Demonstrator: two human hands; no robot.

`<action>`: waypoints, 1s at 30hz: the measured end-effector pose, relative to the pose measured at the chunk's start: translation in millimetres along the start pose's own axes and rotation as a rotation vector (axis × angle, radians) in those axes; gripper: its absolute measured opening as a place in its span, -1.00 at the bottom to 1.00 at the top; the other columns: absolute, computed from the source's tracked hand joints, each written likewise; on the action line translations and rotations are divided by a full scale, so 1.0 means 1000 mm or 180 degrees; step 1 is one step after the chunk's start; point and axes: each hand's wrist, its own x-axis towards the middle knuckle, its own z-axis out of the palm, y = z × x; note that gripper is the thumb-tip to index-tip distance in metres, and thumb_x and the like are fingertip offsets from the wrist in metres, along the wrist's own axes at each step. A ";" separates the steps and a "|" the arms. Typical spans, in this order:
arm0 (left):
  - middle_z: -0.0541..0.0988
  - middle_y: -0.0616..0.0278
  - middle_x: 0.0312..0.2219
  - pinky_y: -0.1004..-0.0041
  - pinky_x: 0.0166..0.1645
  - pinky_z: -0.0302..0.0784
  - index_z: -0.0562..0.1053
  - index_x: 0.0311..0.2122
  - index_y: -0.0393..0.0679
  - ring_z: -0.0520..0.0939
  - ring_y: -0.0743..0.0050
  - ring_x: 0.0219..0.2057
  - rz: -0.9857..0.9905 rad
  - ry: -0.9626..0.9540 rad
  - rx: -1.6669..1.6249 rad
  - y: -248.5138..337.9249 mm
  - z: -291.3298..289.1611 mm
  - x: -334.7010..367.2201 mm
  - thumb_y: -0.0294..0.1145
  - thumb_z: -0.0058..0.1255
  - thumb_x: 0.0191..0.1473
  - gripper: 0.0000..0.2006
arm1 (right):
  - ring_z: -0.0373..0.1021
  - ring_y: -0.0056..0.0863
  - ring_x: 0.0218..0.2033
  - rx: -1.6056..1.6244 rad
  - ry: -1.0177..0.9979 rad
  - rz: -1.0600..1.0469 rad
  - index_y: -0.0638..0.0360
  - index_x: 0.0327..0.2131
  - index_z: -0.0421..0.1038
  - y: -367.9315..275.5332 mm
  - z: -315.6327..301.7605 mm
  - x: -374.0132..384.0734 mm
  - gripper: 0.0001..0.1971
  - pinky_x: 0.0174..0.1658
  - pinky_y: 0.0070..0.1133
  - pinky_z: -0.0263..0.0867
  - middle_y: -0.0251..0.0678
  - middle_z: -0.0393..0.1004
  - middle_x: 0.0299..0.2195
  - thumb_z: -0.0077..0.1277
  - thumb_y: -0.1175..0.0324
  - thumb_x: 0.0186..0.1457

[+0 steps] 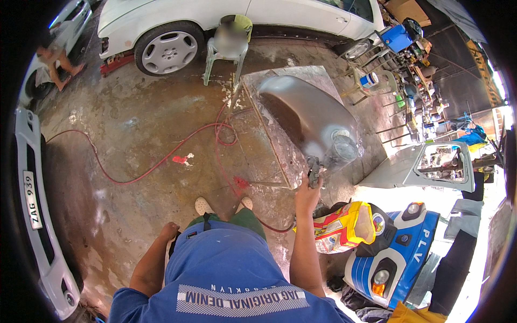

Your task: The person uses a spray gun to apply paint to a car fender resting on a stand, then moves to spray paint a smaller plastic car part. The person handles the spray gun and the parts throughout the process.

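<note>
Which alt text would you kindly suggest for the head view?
A right hand holds what looks like a spray gun at the near end of a curved panel on a table; the left hand is away from the panel. A white car stands beyond.

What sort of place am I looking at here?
Probably a car body and paint shop: a loose grey car door stands at right, a white bumper at left, and the right hand holds what looks like a spray gun near a curved panel.
</note>
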 end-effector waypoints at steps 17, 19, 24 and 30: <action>0.59 -0.27 -0.26 0.11 -0.05 0.46 0.52 -0.24 -0.34 0.61 -0.14 -0.15 -0.0011 -0.0073 -0.0088 0.023 -0.012 0.001 -0.13 -0.04 0.09 -0.60 | 0.43 -0.36 -0.42 0.0617 0.0380 0.0298 0.28 0.25 0.03 0.027 -0.017 -0.011 -0.28 -0.56 -0.51 0.33 -0.07 0.47 -0.12 0.08 0.11 0.17; 0.58 -0.28 -0.23 0.11 -0.03 0.46 0.52 -0.23 -0.36 0.60 -0.17 -0.15 -0.0262 -0.0107 -0.0345 0.039 -0.020 -0.005 -0.12 -0.03 0.08 -0.59 | 0.41 -0.40 -0.48 0.0630 0.0445 0.0336 0.26 0.25 0.04 0.021 -0.024 -0.016 -0.29 -0.59 -0.52 0.31 -0.10 0.48 -0.17 0.08 0.11 0.17; 0.57 -0.23 -0.18 0.07 -0.01 0.47 0.53 -0.23 -0.30 0.58 -0.22 -0.14 0.0178 0.0099 0.0295 -0.014 -0.002 0.015 -0.23 -0.04 0.10 -0.68 | 0.41 -0.41 -0.59 0.0654 -0.0058 0.0571 0.33 0.20 0.12 -0.015 -0.018 -0.022 -0.36 -0.58 -0.50 0.34 -0.08 0.52 -0.32 0.07 0.18 0.17; 0.59 -0.18 -0.27 0.13 -0.15 0.57 0.57 -0.30 -0.21 0.62 -0.12 -0.18 0.1364 -0.0178 0.2041 0.003 -0.019 0.011 -0.26 -0.03 0.02 -0.74 | 0.32 -0.59 -0.69 0.0454 -0.0322 0.0604 0.24 0.19 0.17 -0.048 -0.053 -0.006 -0.41 -0.65 -0.58 0.27 -0.22 0.51 -0.39 0.09 0.19 0.18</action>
